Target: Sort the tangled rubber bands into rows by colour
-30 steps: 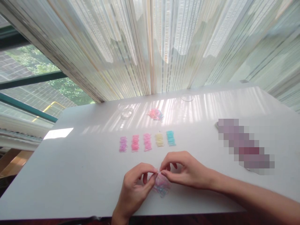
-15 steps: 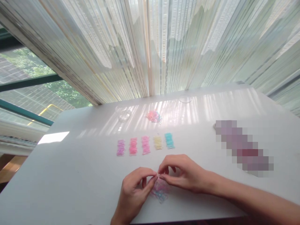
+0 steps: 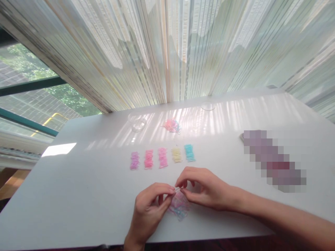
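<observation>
My left hand (image 3: pixel 151 206) has thumb and forefinger pinched together on one end of a thin, pale elastic band (image 3: pixel 178 189). Facing it, my right hand (image 3: pixel 205 188) holds the band's other side between thumb and forefinger. Fingertips hide most of the band. Right below them lies a loose heap of pastel elastic bands (image 3: pixel 180 210) on the white table. Beyond my hands runs a row of neat stacks: purple (image 3: pixel 134 160), coral pink (image 3: pixel 149 159), pink (image 3: pixel 162 158), yellow (image 3: pixel 176 155) and turquoise (image 3: pixel 190 153).
Farther back is a second mixed heap of bands (image 3: pixel 172 125). A clear round container (image 3: pixel 139 124) stands to its left, and a clear ring-shaped piece (image 3: pixel 208 106) lies behind right. A blurred-out object (image 3: pixel 274 160) rests at right. Pleated curtains (image 3: pixel 167 52) border the table's back edge.
The pinched fingertips have moved slightly apart, and a short pale strand now shows between them. The whole view has shifted a little; the stacks and heaps stay in place.
</observation>
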`<action>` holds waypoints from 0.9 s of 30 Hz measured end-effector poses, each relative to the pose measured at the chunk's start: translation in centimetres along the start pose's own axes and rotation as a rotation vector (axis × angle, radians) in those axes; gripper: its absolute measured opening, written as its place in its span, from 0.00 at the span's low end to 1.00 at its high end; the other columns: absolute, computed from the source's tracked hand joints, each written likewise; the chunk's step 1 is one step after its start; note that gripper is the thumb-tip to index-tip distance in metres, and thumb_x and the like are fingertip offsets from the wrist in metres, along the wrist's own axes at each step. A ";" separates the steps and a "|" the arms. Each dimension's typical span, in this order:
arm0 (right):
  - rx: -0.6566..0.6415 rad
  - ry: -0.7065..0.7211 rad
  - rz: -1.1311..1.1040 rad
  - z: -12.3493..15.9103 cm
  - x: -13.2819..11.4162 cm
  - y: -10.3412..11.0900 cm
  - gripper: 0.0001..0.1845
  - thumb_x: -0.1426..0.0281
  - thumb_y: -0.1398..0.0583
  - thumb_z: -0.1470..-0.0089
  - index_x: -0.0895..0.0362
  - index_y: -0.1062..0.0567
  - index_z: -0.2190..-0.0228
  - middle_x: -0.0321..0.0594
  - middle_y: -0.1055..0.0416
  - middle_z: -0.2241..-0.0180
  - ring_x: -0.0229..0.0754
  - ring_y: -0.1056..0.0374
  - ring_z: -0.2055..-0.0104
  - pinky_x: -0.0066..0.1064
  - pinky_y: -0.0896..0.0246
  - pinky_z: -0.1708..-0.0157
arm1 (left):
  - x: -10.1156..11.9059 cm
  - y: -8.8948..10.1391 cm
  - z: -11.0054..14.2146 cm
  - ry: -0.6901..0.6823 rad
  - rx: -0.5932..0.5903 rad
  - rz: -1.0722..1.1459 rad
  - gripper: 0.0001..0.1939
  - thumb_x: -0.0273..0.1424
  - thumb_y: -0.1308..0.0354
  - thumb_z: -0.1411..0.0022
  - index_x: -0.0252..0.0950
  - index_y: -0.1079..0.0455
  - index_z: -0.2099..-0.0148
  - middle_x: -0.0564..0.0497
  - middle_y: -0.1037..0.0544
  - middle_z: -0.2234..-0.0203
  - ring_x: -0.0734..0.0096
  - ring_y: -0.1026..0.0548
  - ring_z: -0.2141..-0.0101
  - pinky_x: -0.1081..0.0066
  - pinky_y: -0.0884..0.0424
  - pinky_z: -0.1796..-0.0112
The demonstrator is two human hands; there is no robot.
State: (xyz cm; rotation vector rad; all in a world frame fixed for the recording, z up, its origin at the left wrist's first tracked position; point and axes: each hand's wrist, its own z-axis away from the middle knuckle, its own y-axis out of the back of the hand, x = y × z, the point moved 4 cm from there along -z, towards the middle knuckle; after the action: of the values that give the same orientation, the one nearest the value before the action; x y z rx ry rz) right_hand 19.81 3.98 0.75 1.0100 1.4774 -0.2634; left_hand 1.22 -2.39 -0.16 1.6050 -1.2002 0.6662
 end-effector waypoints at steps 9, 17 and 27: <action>-0.002 -0.038 -0.033 0.0 -0.3 0.2 0.05 0.71 0.37 0.41 0.57 0.19 0.63 0.37 0.22 0.69 0.35 0.30 0.69 0.24 0.35 0.65 | 0.2 0.1 0.0 -0.031 0.007 0.004 0.09 0.19 0.36 0.36 0.38 0.21 0.59 0.48 0.16 0.66 0.69 0.17 0.66 0.78 0.22 0.69; 0.001 -0.024 -0.050 -0.1 -0.4 0.0 0.06 0.74 0.38 0.43 0.57 0.19 0.66 0.36 0.23 0.70 0.35 0.31 0.69 0.24 0.36 0.66 | 0.1 -0.1 0.1 0.011 0.005 -0.038 0.07 0.20 0.36 0.36 0.37 0.22 0.60 0.48 0.16 0.67 0.71 0.19 0.70 0.78 0.26 0.74; -0.013 -0.023 -0.030 0.0 -0.1 -0.1 0.06 0.74 0.38 0.43 0.57 0.19 0.65 0.37 0.23 0.69 0.36 0.32 0.68 0.25 0.37 0.66 | 0.3 -0.2 -0.1 -0.025 0.012 -0.034 0.09 0.19 0.36 0.37 0.37 0.22 0.59 0.48 0.17 0.66 0.71 0.19 0.69 0.78 0.26 0.74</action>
State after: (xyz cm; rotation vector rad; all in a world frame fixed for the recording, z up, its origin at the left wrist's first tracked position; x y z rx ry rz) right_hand 19.66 3.88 0.79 0.9715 1.4730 -0.2856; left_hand 1.50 -2.39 0.08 1.6446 -1.1861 0.6348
